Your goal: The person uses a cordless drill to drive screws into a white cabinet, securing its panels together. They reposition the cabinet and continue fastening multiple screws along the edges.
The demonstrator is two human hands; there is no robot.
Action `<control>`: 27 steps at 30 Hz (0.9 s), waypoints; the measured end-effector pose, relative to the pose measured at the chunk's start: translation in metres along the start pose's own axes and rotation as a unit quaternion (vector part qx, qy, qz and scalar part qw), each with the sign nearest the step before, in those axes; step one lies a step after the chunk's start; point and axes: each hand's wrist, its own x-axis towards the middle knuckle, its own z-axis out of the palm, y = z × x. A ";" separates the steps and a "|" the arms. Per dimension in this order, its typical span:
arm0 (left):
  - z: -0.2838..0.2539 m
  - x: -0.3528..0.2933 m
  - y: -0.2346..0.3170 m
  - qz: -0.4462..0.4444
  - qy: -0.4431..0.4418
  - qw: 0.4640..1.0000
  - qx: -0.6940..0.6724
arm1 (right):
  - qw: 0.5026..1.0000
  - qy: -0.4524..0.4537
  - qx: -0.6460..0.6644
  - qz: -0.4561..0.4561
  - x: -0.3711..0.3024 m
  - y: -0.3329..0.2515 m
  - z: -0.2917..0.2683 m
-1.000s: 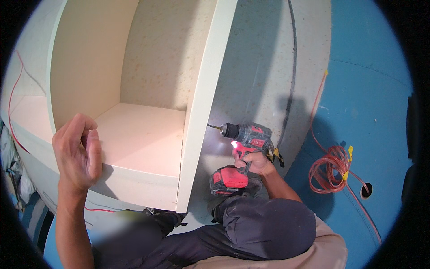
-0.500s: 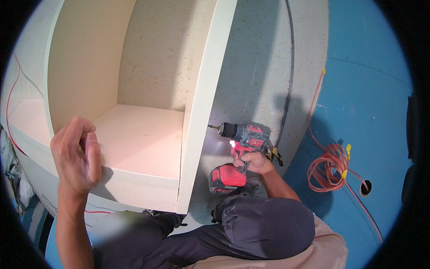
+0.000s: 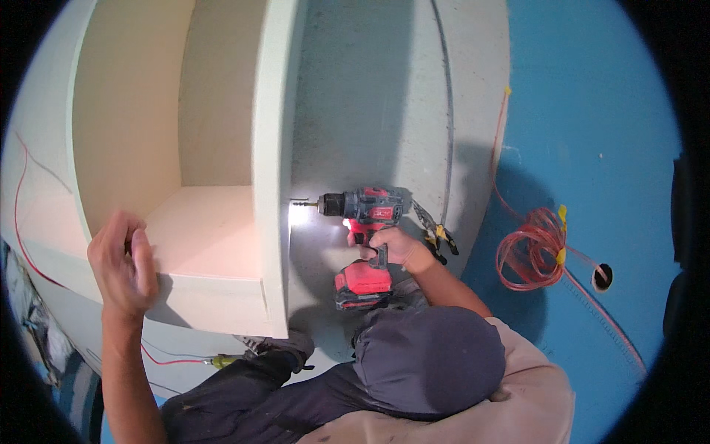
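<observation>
A person's right hand (image 3: 397, 246) grips the handle of a red-and-black cordless drill (image 3: 379, 201) to the right of a cream shelf unit (image 3: 218, 240), fingers wrapped firmly around it and a finger at the trigger. The drill sits level, its slim bit (image 3: 305, 203) pointing left at the outer face of the unit's right-hand panel (image 3: 272, 159), close to it, while a lit lamp (image 3: 347, 223) throws a white glare there. Its red battery pack (image 3: 362, 281) hangs below, on the near side. At left, the left hand (image 3: 122, 266) is raised at the near edge of the unit, fingers curled in and thumb upright; slightly blurred, it does not show whether they clasp the left panel (image 3: 129, 111).

Pliers (image 3: 441, 234) with yellow-and-black handles lie just right of the drill, near the end of a dark cable (image 3: 450, 126) reaching to the far side. Farther right, a coil of clear reddish tubing (image 3: 518, 280), bound with yellow tape (image 3: 560, 257), rests on a blue surface (image 3: 606, 89) beside a round hole (image 3: 603, 277). In the near foreground are a dark-trousered knee (image 3: 433, 362) and a shoe (image 3: 297, 344), with a yellow-green fitting (image 3: 223, 361) on a red line (image 3: 168, 362) to its left.
</observation>
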 end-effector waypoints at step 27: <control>-0.002 -0.002 -0.007 0.011 -0.033 0.999 0.026 | 0.997 -0.007 -0.064 -0.042 -0.012 -0.013 -0.021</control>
